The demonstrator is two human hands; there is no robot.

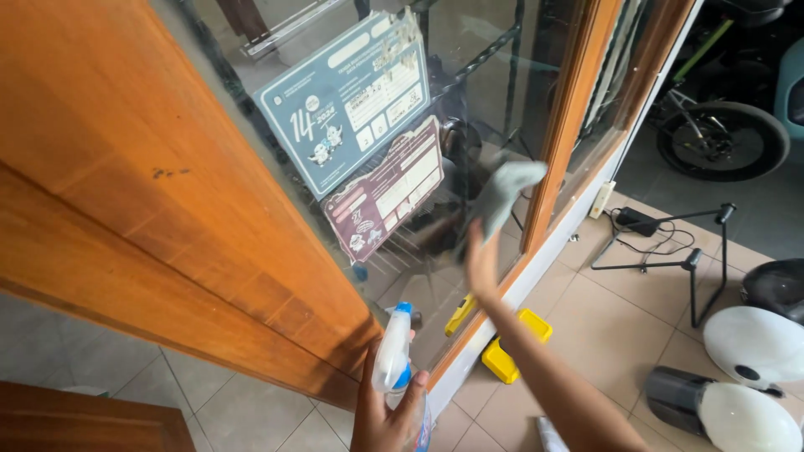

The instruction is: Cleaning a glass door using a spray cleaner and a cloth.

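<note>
The right hand [481,261] presses a grey cloth [502,194] against the glass pane [469,109] of a wooden-framed window, fingers closed on the cloth's lower end. The left hand [387,412] is wrapped around a white spray bottle [394,356] with a blue nozzle, held upright below the pane. Two stickers [368,134] sit on the glass to the left of the cloth. A yellow object [512,345] lies on the tiled floor [611,326].

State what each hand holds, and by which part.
The left hand grips a white spray bottle around its body, below the blue nozzle. The right hand presses a grey cloth against the glass pane, holding its lower end.
</note>
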